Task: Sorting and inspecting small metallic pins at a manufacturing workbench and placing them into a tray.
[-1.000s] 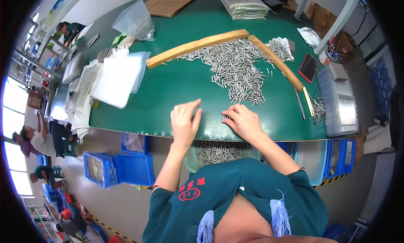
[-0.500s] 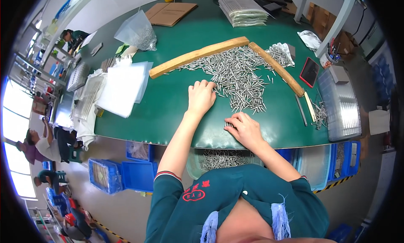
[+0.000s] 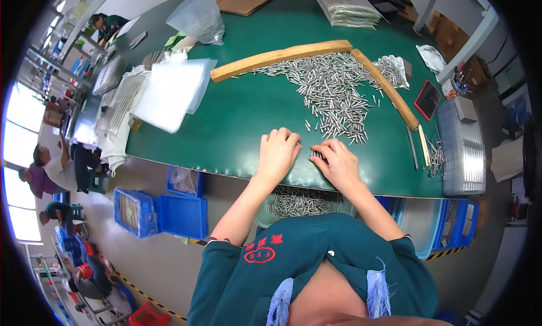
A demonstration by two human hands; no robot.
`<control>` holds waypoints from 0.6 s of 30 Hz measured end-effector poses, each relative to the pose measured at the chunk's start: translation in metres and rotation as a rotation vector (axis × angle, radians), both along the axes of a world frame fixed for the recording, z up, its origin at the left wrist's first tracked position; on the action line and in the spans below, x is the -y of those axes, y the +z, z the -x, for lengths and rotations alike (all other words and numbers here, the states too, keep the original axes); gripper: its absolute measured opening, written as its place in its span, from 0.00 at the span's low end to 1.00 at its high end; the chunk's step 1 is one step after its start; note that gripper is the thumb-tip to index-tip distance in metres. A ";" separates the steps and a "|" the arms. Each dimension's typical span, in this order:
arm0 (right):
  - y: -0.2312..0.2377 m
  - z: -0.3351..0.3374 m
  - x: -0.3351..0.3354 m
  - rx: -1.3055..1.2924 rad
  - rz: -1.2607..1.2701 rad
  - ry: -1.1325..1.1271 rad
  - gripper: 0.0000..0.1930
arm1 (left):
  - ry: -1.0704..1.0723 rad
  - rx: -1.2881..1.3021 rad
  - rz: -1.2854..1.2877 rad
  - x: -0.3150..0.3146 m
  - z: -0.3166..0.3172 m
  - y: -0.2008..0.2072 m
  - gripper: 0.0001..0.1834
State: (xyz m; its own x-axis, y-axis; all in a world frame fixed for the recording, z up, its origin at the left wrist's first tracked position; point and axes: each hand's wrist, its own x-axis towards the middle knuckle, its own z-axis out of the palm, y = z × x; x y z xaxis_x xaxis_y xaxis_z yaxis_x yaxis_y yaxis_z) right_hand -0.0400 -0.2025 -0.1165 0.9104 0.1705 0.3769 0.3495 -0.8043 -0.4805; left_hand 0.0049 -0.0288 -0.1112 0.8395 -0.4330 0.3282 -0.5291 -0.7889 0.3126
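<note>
Grasping a small cluster of metal pins (image 3: 318,155) between thumb and fingers, the right hand (image 3: 341,163) sits just nearer the person than the pin pile (image 3: 337,94). The left hand (image 3: 278,154), its fingers curled, is near the pile's front left; whether it pinches a pin, I cannot tell. One wooden bar (image 3: 282,60) borders the pile's far side, another (image 3: 389,91) its right. A phone (image 3: 427,100) lies right of the pile; white sheets (image 3: 172,97) lie well to its left.
</note>
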 end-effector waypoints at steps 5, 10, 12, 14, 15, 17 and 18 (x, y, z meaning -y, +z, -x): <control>0.000 0.003 -0.002 -0.027 0.027 0.015 0.12 | 0.107 -0.029 -0.005 0.006 0.013 -0.005 0.06; 0.008 0.006 -0.003 -0.034 0.035 0.044 0.14 | 0.068 -0.170 0.039 0.011 0.036 0.004 0.06; 0.012 0.005 -0.005 -0.016 0.034 0.060 0.14 | 0.039 -0.153 0.047 0.005 0.036 0.004 0.06; 0.008 0.004 -0.005 -0.017 0.032 0.061 0.14 | 0.008 -0.135 0.051 0.002 0.036 0.005 0.06; 0.006 0.003 -0.005 -0.016 0.030 0.060 0.14 | -0.005 -0.160 0.075 0.001 0.037 0.007 0.05; 0.006 0.003 -0.005 -0.012 0.031 0.064 0.14 | -0.016 -0.187 0.097 0.000 0.039 0.007 0.05; 0.006 0.003 -0.005 -0.009 0.035 0.070 0.13 | -0.017 -0.181 0.109 -0.001 0.040 0.006 0.05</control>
